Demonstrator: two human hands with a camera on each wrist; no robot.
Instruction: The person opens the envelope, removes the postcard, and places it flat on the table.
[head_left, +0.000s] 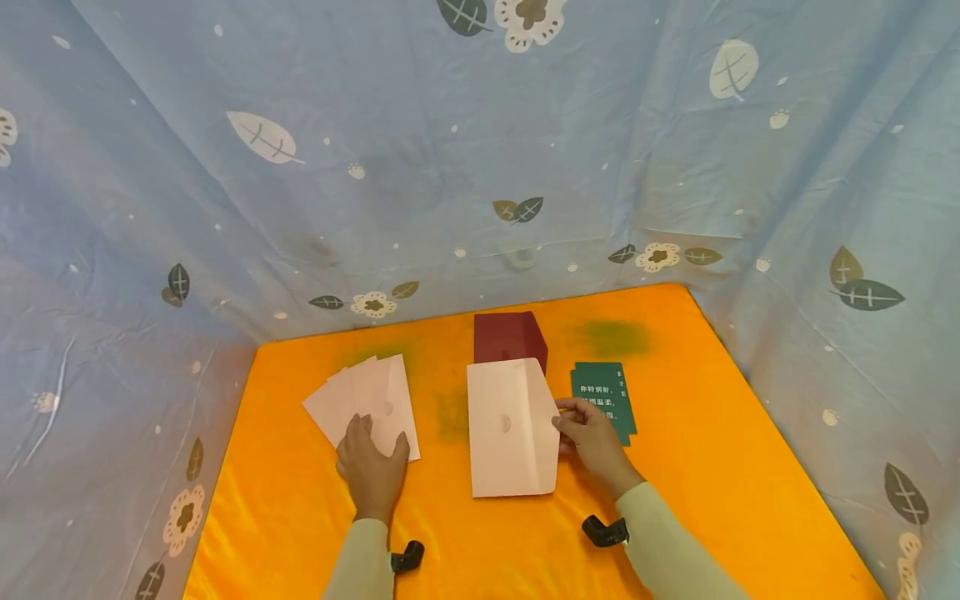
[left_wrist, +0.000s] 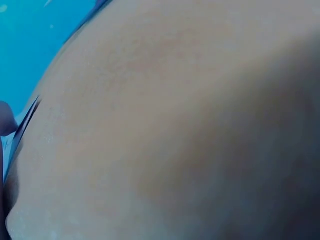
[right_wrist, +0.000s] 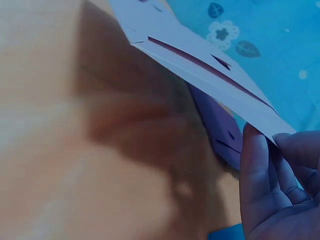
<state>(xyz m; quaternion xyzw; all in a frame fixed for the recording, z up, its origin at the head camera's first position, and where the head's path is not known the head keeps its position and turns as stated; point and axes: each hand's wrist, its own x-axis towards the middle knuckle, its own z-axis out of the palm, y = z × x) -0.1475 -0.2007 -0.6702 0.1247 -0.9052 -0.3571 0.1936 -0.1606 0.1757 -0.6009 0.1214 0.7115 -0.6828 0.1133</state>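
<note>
In the head view, the left hand (head_left: 371, 471) rests on a fan (head_left: 390, 392) of pale envelopes, its fingers loosely spread and the thumb set apart toward the near right edge; they seem to steady more than grip, perhaps so the overlapped paper does not slide. The right hand (head_left: 597, 446) pinches the flap side of a pale envelope (head_left: 498, 454), which reaches leftward from the fingertips; a hold at the very edge leaves most of the face uncovered and probably avoids creasing it. Beyond those fingers and to their left is the red envelope (head_left: 510, 333), its near part hidden behind the pale one. The cards (head_left: 600, 379) lie just beyond and beside the right fingers on the bench (head_left: 292, 533), print upward and within easy reach. The left wrist view is nearly all blurred skin, so from it I cannot tell what the fingers do. In the right wrist view, thumb and fingers close narrowly on the pale envelope's edge, and the paper slants up and away from them; the shadow beneath suggests it is held clear of the bench. A slit gapes slightly along it. The red envelope, tinted purple here, shows below the paper, left of the fingers.
</note>
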